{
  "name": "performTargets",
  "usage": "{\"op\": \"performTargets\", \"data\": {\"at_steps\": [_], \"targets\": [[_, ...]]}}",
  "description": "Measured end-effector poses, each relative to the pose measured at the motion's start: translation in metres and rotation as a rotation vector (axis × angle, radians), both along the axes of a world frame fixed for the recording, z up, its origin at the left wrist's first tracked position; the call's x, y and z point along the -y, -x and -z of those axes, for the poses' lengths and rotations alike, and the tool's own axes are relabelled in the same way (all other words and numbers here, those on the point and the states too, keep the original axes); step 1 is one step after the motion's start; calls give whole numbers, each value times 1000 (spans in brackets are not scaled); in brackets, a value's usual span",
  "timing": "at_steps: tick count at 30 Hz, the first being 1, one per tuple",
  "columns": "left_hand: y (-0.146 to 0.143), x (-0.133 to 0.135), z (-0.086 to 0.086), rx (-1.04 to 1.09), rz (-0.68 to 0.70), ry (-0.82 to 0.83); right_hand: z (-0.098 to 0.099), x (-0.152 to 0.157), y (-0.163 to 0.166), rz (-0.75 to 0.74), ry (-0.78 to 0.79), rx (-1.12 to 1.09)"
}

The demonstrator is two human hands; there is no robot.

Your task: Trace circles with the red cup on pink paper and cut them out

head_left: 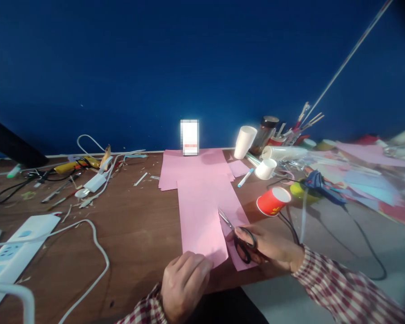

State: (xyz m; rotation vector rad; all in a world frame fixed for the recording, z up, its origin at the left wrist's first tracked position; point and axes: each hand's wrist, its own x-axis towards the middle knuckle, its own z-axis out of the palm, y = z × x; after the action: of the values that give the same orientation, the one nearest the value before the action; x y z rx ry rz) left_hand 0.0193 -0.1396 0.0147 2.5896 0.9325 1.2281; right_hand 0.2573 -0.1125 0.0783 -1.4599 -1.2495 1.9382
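Observation:
A long sheet of pink paper lies along the table, cut lengthwise from its near edge. My left hand is closed on the near edge of the sheet, fingers curled over it. My right hand grips black-handled scissors, with fingers through the loops. Their blades lie at the inner end of the cut, between the main sheet and the strip on the right. More pink sheets lie stacked underneath at the far end.
A red paper cup, white cups and a blue-capped marker stand or lie to the right. Beyond them sit a blue glue gun and paper scraps. On the left are a white power strip and loose cables.

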Motion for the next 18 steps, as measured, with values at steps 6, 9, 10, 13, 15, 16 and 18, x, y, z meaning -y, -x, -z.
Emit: {"op": "performTargets", "data": {"at_steps": [6, 9, 10, 13, 15, 16, 18], "targets": [[3, 2, 1, -5, 13, -26, 0, -7, 7, 6, -30, 22], [2, 1, 1, -5, 19, -33, 1, -11, 9, -9, -75, 54], [2, 1, 1, -4, 23, -36, 2, -12, 9, -11, -85, 65], [2, 1, -1, -16, 48, -44, 6, -13, 8, -16, -124, 84], [2, 1, -2, -32, 77, -52, 8, -14, 8, -12, -154, 96], [2, 1, -3, -41, 92, -58, 9, -14, 9, -7, -165, 102], [2, 1, -4, -60, 112, -68, 10, -14, 10, 6, -180, 110]]}}
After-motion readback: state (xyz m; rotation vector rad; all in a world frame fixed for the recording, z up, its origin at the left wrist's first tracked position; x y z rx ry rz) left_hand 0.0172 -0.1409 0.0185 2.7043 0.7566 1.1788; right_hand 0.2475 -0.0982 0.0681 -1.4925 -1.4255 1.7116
